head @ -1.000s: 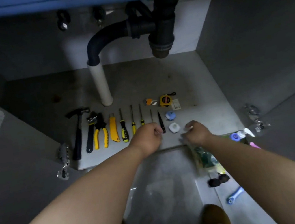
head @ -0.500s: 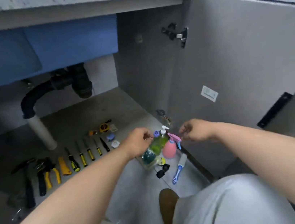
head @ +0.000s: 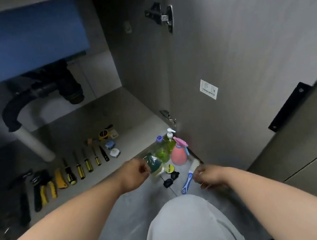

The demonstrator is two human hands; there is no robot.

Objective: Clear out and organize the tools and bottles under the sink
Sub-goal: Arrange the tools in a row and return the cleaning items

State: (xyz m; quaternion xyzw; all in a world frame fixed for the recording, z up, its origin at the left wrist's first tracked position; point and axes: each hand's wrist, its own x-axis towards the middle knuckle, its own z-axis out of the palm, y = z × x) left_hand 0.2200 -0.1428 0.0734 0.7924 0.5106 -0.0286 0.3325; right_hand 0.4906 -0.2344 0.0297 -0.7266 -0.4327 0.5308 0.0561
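bottles [head: 166, 149] crowd cabinet floor edge [head: 120, 173]; both hands [head: 134, 174] hover nearby, empty

pink spray bottle [head: 179, 155], green bottles [head: 164, 148], blue brush [head: 187, 182]

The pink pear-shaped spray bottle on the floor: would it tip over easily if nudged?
Probably not easily: the pink pear-shaped spray bottle has a wide rounded base and a narrow top. It looks like light plastic, so it might slide. The green bottles stand close beside it and might stop it on that side.
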